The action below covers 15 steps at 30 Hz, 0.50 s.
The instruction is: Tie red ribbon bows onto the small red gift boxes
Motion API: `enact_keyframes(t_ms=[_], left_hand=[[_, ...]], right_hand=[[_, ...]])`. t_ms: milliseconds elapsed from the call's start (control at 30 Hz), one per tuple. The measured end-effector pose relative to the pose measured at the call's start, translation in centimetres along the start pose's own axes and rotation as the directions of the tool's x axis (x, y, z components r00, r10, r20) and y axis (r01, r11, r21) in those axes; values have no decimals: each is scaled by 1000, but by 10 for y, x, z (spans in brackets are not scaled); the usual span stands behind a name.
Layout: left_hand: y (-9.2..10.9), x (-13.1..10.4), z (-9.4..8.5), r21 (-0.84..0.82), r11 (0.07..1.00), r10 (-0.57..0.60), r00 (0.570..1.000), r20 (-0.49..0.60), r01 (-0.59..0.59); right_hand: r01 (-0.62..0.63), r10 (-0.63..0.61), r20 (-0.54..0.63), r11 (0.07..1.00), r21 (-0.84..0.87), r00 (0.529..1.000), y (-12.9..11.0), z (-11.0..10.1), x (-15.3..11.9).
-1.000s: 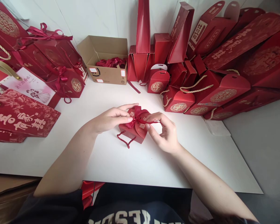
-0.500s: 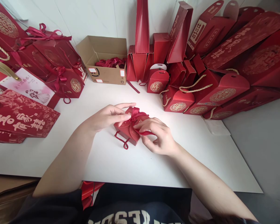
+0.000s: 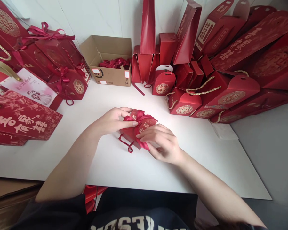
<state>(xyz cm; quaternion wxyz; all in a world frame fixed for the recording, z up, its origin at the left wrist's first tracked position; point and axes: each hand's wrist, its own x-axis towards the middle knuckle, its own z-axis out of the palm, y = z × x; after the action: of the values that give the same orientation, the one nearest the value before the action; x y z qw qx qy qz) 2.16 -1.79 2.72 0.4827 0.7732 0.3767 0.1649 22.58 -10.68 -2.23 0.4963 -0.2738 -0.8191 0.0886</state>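
Observation:
A small red gift box (image 3: pixel 150 122) with gold characters sits on the white table, tied on top with a dark red ribbon bow (image 3: pixel 141 115). My left hand (image 3: pixel 115 120) grips the box's left side, its thumb pressed on the ribbon near the knot. Between the thumb and fingers of my right hand (image 3: pixel 163 142) is a ribbon tail (image 3: pixel 144 145), at the box's near right side. From the box's front a twisted red cord handle (image 3: pixel 127 143) hangs onto the table. My right fingers hide part of the box top.
At the back stands an open cardboard box (image 3: pixel 112 76) with red ribbon inside. Stacked red gift boxes (image 3: pixel 184 103) fill the right side. More red boxes and bags (image 3: pixel 26 118) stand at the left. The white table's (image 3: pixel 182 179) front edge lies near my body.
My right hand has drawn the ribbon tail down toward the box's near edge, and more of the gold print shows. My left thumb has shifted slightly right, its fingers closer to the box.

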Motion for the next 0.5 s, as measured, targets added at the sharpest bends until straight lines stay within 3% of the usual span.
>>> enact_keyframes(t_ms=[167, 300, 500], left_hand=[[3, 0, 2, 14, 1000, 23, 1000, 1, -23], [4, 0, 5, 51, 999, 6, 1000, -26, -4], [3, 0, 2, 102, 995, -5, 998, 67, -2]], right_hand=[[160, -160, 19, 968, -195, 987, -11, 10, 1], [266, -237, 130, 914, -306, 963, -16, 17, 2], [358, -318, 173, 880, -311, 932, -20, 22, 2]])
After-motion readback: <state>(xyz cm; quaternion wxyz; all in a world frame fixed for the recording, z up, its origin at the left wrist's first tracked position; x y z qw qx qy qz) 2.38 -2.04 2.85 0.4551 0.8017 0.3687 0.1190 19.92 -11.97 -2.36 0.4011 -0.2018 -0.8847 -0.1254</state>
